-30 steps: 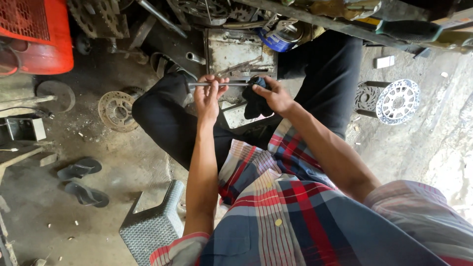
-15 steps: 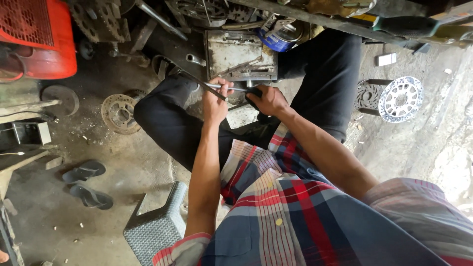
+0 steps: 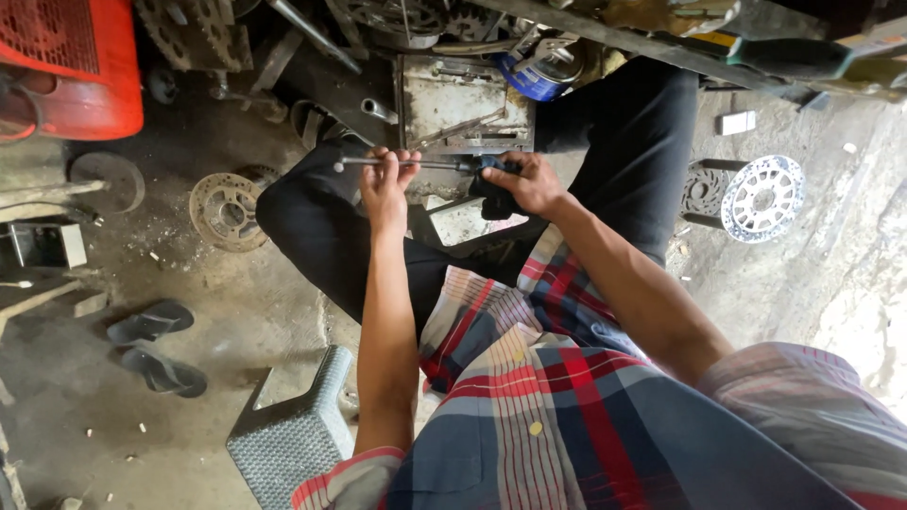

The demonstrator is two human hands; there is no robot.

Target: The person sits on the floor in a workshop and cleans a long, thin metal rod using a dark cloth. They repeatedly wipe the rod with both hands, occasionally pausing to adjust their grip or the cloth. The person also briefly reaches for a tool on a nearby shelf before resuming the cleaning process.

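Note:
A thin metal rod [image 3: 436, 163] lies level between my two hands, above my knees. My left hand [image 3: 385, 185] is closed around its left part, and a short end sticks out past my fingers. My right hand [image 3: 525, 182] grips a dark cloth [image 3: 491, 200] wrapped around the rod's right part. Just beyond the rod stands a rusty open metal box [image 3: 461, 99] holding tools. I sit low in dark trousers and a plaid shirt.
A red machine [image 3: 71, 66] stands at the far left with sprockets [image 3: 194, 33] beside it. A worn sprocket [image 3: 225, 210], a pair of sandals [image 3: 156, 345] and a grey plastic stool [image 3: 288, 434] lie on the dirty floor. A brake disc [image 3: 761, 196] rests at right.
The rod has gone from tilted back to level. My left hand slid left along it and my right hand with the cloth moved slightly right.

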